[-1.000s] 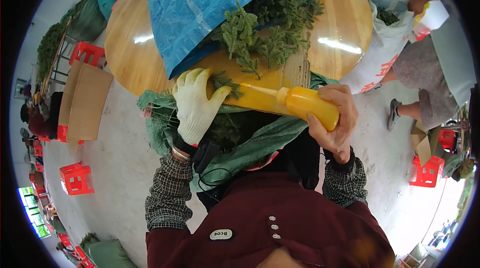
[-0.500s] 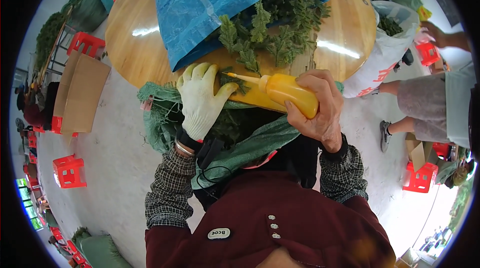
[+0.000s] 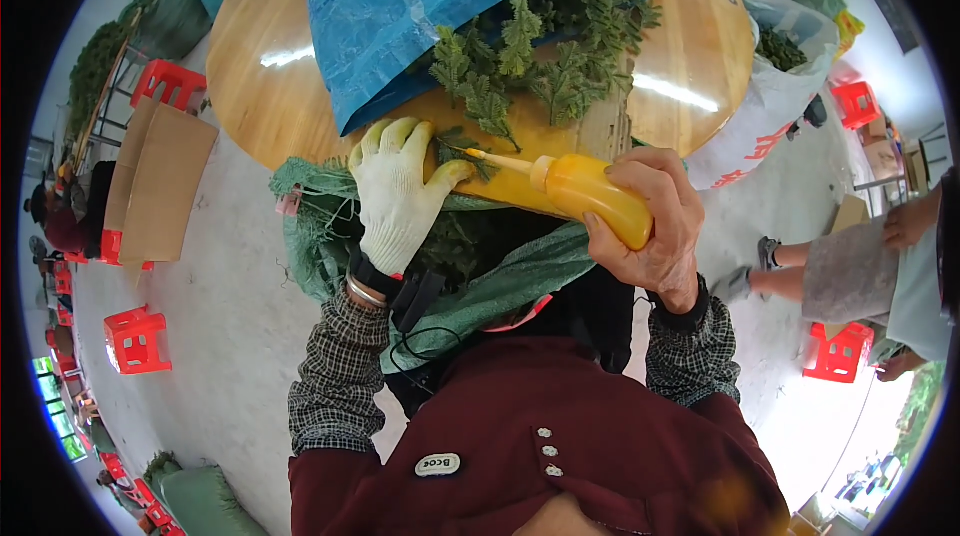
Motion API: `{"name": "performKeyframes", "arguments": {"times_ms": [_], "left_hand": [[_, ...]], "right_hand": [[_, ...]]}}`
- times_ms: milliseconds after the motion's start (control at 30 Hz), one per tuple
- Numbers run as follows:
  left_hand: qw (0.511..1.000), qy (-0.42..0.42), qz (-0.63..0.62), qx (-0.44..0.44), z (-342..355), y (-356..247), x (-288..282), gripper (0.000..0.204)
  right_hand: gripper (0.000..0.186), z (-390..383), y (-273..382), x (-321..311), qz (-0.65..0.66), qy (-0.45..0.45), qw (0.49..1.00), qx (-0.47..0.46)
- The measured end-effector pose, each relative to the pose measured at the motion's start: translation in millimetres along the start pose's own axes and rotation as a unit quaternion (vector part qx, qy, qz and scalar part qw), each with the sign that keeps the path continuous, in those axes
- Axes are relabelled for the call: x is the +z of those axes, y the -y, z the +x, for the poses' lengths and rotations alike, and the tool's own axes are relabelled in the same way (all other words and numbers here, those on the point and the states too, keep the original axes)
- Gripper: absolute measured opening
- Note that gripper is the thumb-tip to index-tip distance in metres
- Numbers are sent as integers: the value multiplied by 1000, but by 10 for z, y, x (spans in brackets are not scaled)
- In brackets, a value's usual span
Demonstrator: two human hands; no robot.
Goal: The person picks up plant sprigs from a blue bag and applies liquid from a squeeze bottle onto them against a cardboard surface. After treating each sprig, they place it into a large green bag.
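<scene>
My left hand point(image 3: 393, 186), in a white knit glove with yellow-stained fingertips, lies palm down with fingers and thumb apart on a yellow-stained board point(image 3: 525, 195). Its thumb is by a small green artificial fir sprig point(image 3: 455, 148), which is partly hidden by the glove. Bare, my right hand point(image 3: 662, 226) is wrapped round a yellow squeeze bottle point(image 3: 598, 198). The bottle is tilted, and its thin nozzle points left with the tip at the sprig. More fir sprigs point(image 3: 570, 61) spill from a blue plastic bag point(image 3: 400, 16) just beyond the board.
A round wooden table point(image 3: 262, 86) bears the bag and board. A green woven sack point(image 3: 530, 276) with greenery inside lies open below my hands. A white sack point(image 3: 790, 106) stands right of the table; another person point(image 3: 850, 276) is at far right. Red stools point(image 3: 138, 341) stand around.
My right hand and the bottle have shifted slightly right and down, drawing the nozzle tip a little to the right. The left hand stays nearly in place. The other person has moved nearer the bottom right.
</scene>
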State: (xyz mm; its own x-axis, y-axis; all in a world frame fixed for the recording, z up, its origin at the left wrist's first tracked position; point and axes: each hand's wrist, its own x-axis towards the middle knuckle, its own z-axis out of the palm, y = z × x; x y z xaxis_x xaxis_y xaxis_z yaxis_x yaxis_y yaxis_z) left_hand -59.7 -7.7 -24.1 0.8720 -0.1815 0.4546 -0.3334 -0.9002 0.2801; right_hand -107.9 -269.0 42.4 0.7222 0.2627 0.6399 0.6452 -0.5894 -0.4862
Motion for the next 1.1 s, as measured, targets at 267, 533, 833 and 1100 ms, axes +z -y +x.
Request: {"name": "performKeyframes", "arguments": {"times_ms": [267, 533, 833, 1100], "left_hand": [[1000, 5, 3, -3, 7, -11, -1, 54], [1000, 5, 6, -3, -3, -6, 1, 55], [1000, 4, 14, 6, 5, -9, 1, 56], [1000, 6, 10, 1, 29, -35, -22, 54]], "right_hand": [[41, -138, -16, -84, -17, -10, 1000, -7], [42, -295, -41, -168, -19, -23, 1000, -6], [44, -260, 0, -103, -19, -34, 999, -12], [44, -363, -23, -245, -30, -13, 999, 1]]}}
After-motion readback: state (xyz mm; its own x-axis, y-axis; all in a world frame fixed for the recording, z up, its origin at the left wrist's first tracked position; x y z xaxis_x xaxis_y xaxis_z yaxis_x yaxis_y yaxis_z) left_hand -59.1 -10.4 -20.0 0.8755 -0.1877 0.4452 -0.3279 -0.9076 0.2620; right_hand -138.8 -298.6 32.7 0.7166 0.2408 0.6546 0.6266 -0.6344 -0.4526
